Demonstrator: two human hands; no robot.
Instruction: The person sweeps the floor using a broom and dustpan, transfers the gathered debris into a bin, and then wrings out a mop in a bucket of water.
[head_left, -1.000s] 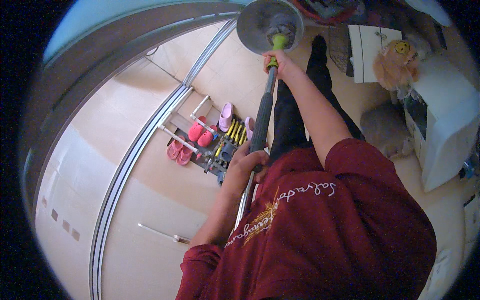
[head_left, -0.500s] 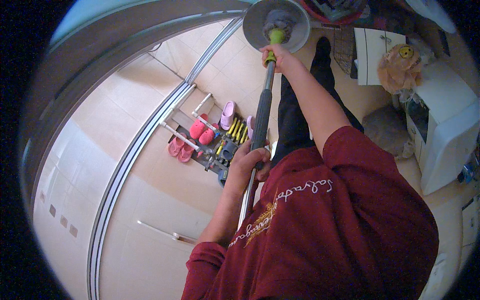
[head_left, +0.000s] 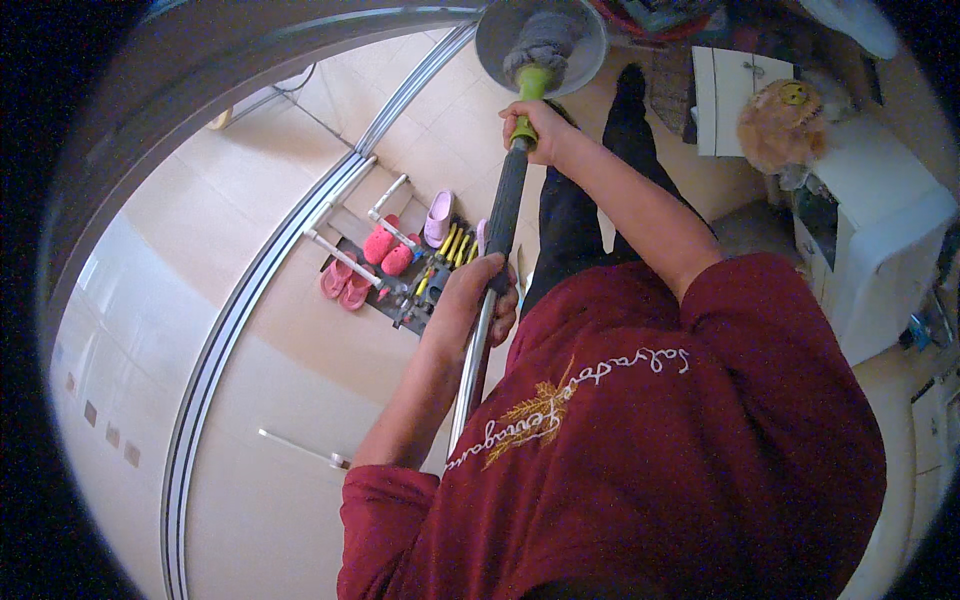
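Both my hands are closed on a mop. Up front, my right hand (head_left: 538, 130) wraps round the green collar just behind the fluffy grey mop head (head_left: 545, 42). Closer to my body, my left hand (head_left: 474, 302) grips the mop's pole (head_left: 474, 365) at the lower end of its dark ribbed sleeve (head_left: 508, 195). The pole slants down beside my shirt, its near end hidden there. The mop head lies within the outline of a round grey basin (head_left: 492, 60); whether it touches the inside, I cannot tell.
Left of the pole, pink clogs (head_left: 395, 252), pink sandals (head_left: 348, 285) and a lilac slipper (head_left: 438, 218) sit on a shoe rack. A sliding-door track (head_left: 262, 270) curves along the left. White cabinets (head_left: 870, 210) stand right, with an orange-brown bag (head_left: 780, 125) on top.
The ribbed sleeve and my left hand have come nearer my right hand, covering the bare metal stretch behind the collar. The whole view has shifted slightly.
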